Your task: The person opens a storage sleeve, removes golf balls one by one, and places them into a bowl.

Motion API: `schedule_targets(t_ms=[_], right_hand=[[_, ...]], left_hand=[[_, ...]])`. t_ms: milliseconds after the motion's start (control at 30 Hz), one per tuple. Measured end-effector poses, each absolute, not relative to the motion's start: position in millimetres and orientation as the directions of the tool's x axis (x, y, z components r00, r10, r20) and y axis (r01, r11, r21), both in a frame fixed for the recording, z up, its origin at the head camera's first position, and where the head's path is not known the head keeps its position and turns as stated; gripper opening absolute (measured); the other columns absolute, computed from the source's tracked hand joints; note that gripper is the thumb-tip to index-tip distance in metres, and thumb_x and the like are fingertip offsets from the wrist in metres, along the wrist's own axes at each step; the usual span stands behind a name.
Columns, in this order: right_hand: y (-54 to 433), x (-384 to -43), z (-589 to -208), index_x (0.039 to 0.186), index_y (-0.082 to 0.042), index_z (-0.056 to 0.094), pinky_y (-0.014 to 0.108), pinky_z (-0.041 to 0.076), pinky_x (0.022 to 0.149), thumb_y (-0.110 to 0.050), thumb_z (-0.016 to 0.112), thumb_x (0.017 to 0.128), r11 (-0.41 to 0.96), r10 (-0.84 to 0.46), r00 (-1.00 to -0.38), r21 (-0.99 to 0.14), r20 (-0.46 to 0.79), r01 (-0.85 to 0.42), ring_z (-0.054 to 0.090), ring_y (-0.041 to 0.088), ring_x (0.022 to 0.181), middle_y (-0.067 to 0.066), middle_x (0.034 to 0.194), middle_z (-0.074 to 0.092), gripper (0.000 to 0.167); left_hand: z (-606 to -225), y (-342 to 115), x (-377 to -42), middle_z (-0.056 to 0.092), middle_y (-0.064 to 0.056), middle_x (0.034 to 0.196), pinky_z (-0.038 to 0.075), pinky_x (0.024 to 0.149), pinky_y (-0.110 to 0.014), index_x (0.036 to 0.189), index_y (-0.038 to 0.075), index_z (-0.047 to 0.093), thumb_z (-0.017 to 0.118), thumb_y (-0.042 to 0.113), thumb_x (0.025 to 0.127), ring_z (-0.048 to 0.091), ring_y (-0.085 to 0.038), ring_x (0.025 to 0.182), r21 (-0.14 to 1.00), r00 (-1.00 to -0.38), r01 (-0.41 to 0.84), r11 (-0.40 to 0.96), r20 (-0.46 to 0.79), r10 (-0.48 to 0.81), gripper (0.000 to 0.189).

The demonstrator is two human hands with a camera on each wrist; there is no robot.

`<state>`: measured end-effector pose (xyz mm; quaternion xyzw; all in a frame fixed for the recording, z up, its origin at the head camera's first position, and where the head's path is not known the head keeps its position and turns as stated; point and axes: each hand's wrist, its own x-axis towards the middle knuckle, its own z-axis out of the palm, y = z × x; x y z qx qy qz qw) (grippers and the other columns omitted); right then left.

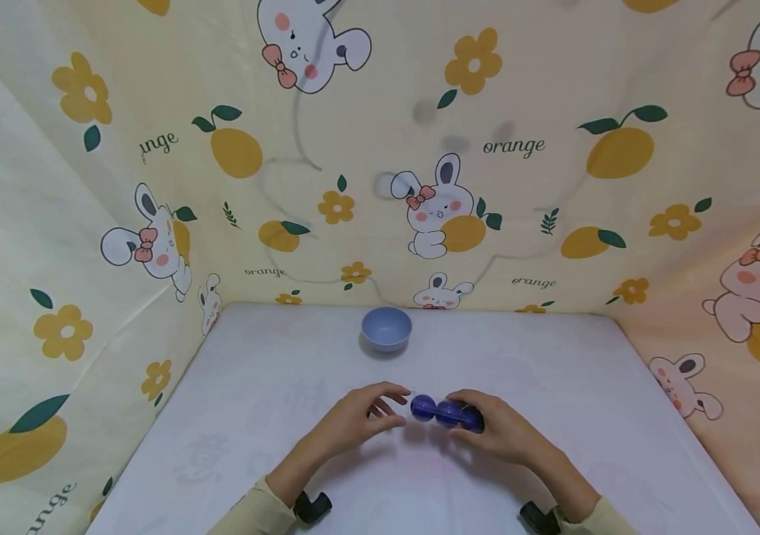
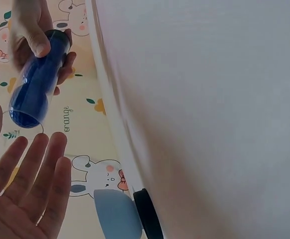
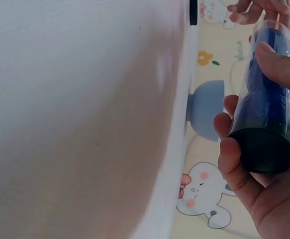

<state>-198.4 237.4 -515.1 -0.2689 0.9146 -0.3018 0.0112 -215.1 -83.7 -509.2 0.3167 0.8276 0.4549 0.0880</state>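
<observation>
A clear plastic tube (image 1: 434, 411) holds blue balls in a row, and a black cap (image 3: 262, 151) covers one end. My right hand (image 1: 501, 429) grips the capped end, thumb on one side and fingers curled round the other. The tube is held above the table, its clear end towards my left hand (image 1: 356, 420). That left hand is spread, fingers a little bent, just short of the tube and holding nothing. In the left wrist view the lowest blue ball (image 2: 28, 107) sits near the tube's clear rim.
A light blue bowl (image 1: 386, 345) stands at the back of the white-covered table (image 1: 273, 342), beyond both hands. Behind and at the sides hangs a cream curtain (image 1: 366, 134) printed with rabbits and oranges. Each wrist wears a black camera mount (image 1: 313, 508).
</observation>
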Motion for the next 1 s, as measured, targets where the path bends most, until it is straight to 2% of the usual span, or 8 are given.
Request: schedule_targets(t_ms=[100, 233, 433, 767, 1000], right_hand=[[235.8, -198.2, -513.4, 0.14, -0.013, 0.066, 0.044, 0.057, 0.097, -0.045, 0.082, 0.096, 0.682, -0.493, -0.858, -0.548, 0.143, -0.483, 0.069, 0.021, 0.116, 0.005, 0.135, 0.071, 0.057], [233.3, -197.5, -511.1, 0.139, -0.012, 0.067, 0.044, 0.058, 0.097, -0.038, 0.084, 0.095, 0.679, -0.495, -0.856, -0.548, 0.15, -0.489, 0.069, 0.021, 0.115, 0.005, 0.134, 0.072, 0.054], [231.6, -197.5, -509.3, 0.139, -0.014, 0.066, 0.04, 0.058, 0.093, -0.046, 0.082, 0.096, 0.681, -0.504, -0.851, -0.537, 0.149, -0.497, 0.068, 0.017, 0.111, 0.003, 0.132, 0.072, 0.056], [230.7, -198.2, -504.2, 0.138, -0.017, 0.067, 0.041, 0.059, 0.092, -0.041, 0.085, 0.094, 0.7, -0.508, -0.843, -0.486, 0.175, -0.523, 0.07, 0.019, 0.109, 0.002, 0.13, 0.073, 0.054], [229.7, -197.7, -500.6, 0.137, -0.018, 0.067, 0.039, 0.059, 0.09, -0.039, 0.086, 0.092, 0.711, -0.505, -0.847, -0.475, 0.168, -0.518, 0.07, 0.016, 0.106, 0.0, 0.128, 0.073, 0.053]], left_hand=[[-508.8, -82.5, -214.7, 0.073, -0.008, 0.133, 0.06, 0.088, -0.027, 0.148, 0.019, 0.063, 0.075, 0.039, 0.103, 0.072, -0.004, 0.1, 0.804, -0.784, 0.457, 0.381, 0.162, 0.599, 0.051], [-509.8, -81.3, -214.7, 0.073, -0.008, 0.131, 0.061, 0.09, -0.031, 0.148, 0.023, 0.062, 0.076, 0.036, 0.102, 0.072, -0.006, 0.1, 0.809, -0.791, 0.454, 0.373, 0.172, 0.587, 0.05], [-511.2, -79.8, -213.7, 0.074, -0.006, 0.129, 0.061, 0.091, -0.033, 0.146, 0.027, 0.063, 0.076, 0.037, 0.102, 0.072, -0.005, 0.1, 0.806, -0.805, 0.438, 0.398, 0.154, 0.574, 0.046], [-510.3, -78.6, -214.5, 0.076, -0.007, 0.127, 0.061, 0.09, -0.031, 0.14, 0.025, 0.067, 0.075, 0.037, 0.103, 0.073, -0.007, 0.101, 0.803, -0.823, 0.43, 0.414, 0.159, 0.546, 0.04], [-514.3, -78.2, -216.6, 0.075, 0.003, 0.125, 0.06, 0.093, -0.033, 0.14, 0.022, 0.067, 0.076, 0.032, 0.103, 0.073, -0.01, 0.106, 0.825, -0.82, 0.417, 0.381, 0.16, 0.55, 0.04]])
